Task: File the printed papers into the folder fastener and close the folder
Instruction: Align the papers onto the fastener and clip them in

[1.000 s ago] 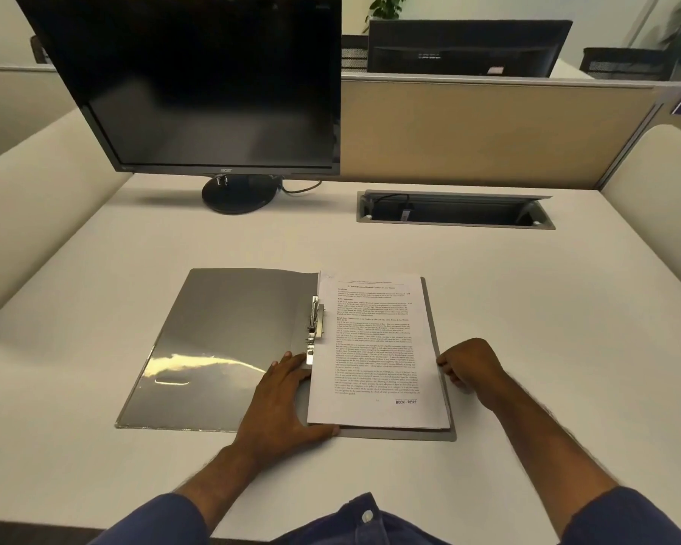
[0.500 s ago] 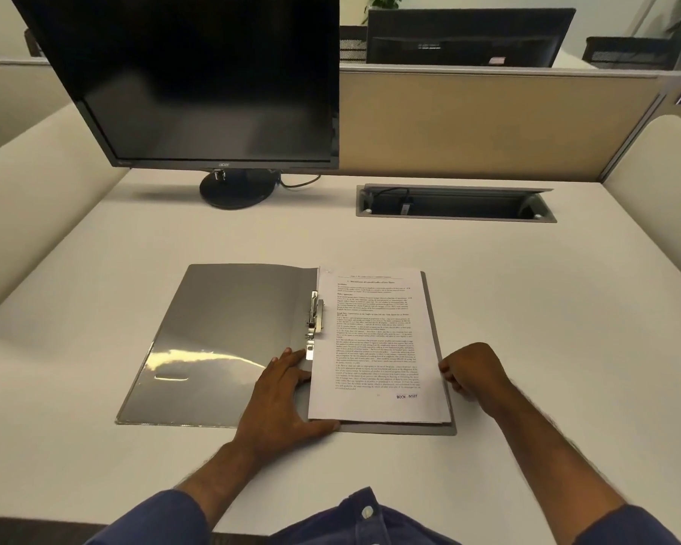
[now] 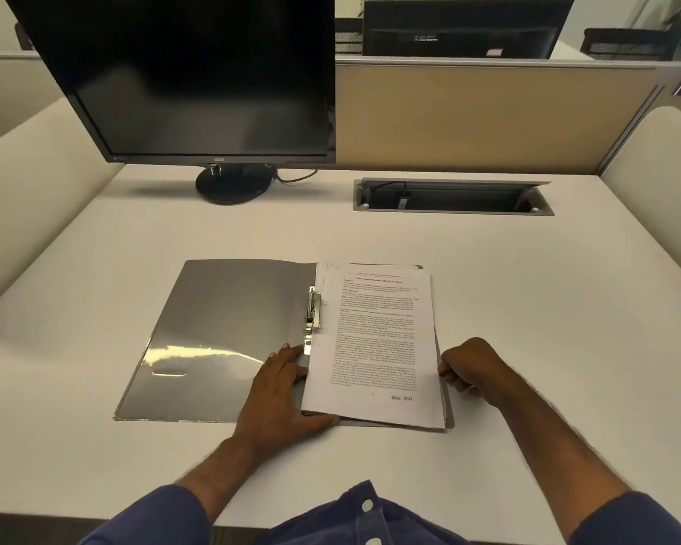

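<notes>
1. Folder (image 3: 229, 336) lies open and flat on our desk (image 3: 527, 308), grey cover spread to the left, back half under the papers.
2. Printed papers (image 3: 378, 340) sit as a stack on the right half; top-left corner is fanned, sheets not squared.
3. Metal fastener (image 3: 312, 314) runs along the spine, at the stack's left edge. We cannot tell whether the sheets are threaded on it.
4. Our left hand (image 3: 282, 399) lies flat and spread on the spine near the bottom, fingertips just below the fastener, thumb touching the stack's lower left corner. It grips nothing.
5. Our right hand (image 3: 470, 367) is curled at the stack's right edge; whether it pinches the sheets, we cannot tell.
6. Open desk on both sides of the folder and in front, toward the monitor (image 3: 197, 80).
7. Cable box (image 3: 453, 196) is recessed in the desk behind, lid up, a plug and cable inside.
</notes>
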`<action>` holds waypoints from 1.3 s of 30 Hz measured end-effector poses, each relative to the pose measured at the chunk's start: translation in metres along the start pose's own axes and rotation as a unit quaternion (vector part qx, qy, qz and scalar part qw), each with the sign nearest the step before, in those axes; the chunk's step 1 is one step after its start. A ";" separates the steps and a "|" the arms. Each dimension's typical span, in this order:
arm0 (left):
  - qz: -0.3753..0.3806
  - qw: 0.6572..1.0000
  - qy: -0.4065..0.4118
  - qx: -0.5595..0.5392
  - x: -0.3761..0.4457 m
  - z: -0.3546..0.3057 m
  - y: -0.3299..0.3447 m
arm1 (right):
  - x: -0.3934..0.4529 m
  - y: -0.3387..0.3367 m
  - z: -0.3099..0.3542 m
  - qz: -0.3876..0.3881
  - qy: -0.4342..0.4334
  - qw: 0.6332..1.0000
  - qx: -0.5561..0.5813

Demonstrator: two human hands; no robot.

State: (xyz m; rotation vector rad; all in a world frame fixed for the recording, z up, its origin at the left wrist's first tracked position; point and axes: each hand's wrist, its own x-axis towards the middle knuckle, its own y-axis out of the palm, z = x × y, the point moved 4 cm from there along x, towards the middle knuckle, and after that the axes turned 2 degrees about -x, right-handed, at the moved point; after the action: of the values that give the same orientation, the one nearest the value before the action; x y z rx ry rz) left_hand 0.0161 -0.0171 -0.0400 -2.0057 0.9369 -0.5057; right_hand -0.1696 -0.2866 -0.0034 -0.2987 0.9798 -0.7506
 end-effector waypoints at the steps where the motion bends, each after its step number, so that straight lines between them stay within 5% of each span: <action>1: -0.001 1.000 -0.002 -0.002 0.000 0.000 0.000 | 0.002 0.001 0.000 -0.020 -0.016 1.000 0.008; 8: -0.015 1.000 -0.020 0.012 0.002 -0.006 -0.006 | 0.007 0.012 0.014 -0.124 -0.128 0.979 -0.098; 12: -0.050 0.990 -0.070 0.111 0.007 -0.024 -0.007 | 0.006 0.022 0.019 -0.137 -0.149 0.970 -0.137; 22: 0.005 0.984 -0.172 0.053 0.026 -0.038 -0.002 | 0.006 0.024 0.019 -0.137 -0.151 0.971 -0.127; 33: 0.024 0.990 -0.137 0.019 0.020 -0.038 -0.009 | 0.012 0.000 0.010 -0.123 -0.124 0.985 -0.011; 39: 0.016 0.991 -0.132 0.010 0.016 -0.038 -0.009 | 0.010 0.005 0.008 -0.112 -0.131 0.984 -0.039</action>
State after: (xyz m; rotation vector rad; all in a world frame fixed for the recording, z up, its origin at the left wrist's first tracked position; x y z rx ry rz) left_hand 0.0061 -0.0461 -0.0106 -1.9769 0.7963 -0.2240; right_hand -0.1580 -0.2908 -0.0078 -0.5688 0.7333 -0.8536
